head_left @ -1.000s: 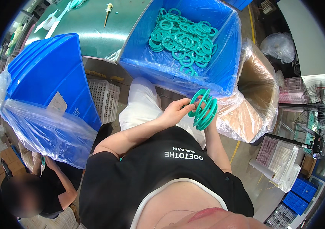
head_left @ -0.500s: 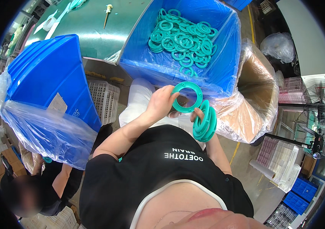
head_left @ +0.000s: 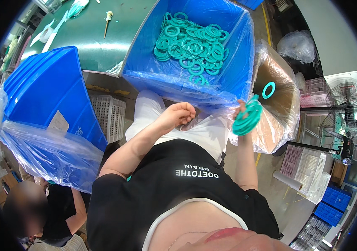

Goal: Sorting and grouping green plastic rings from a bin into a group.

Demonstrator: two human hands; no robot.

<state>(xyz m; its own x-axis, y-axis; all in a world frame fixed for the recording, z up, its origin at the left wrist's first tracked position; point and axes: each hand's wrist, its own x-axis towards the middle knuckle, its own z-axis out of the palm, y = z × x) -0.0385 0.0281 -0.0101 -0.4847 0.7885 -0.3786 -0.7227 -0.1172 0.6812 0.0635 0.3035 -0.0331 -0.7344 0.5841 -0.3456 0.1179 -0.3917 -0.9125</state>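
Observation:
My right hand (head_left: 241,108) grips a stack of green plastic rings (head_left: 248,119), blurred by motion, beside the plastic-lined cardboard box (head_left: 287,94). A single green ring (head_left: 268,90) shows within the box's opening, apart from my fingers; whether it is in the air or resting cannot be told. Over my lap, my left hand (head_left: 180,114) is closed with its fingers curled in; what they hold, if anything, is hidden. In front of me a blue bin (head_left: 153,81) lined with clear film holds a heap of loose green rings (head_left: 193,46).
At the left stands a tilted blue bin (head_left: 48,92) draped in film, with a white crate (head_left: 108,115) beside it. Behind is a green table (head_left: 94,46). A co-worker (head_left: 63,209) sits at lower left. A fan (head_left: 348,138) and crates (head_left: 304,167) stand at right.
My right hand has swung right with the stack toward the cardboard box. The ring my left hand held is gone from it, and one ring now shows at the box.

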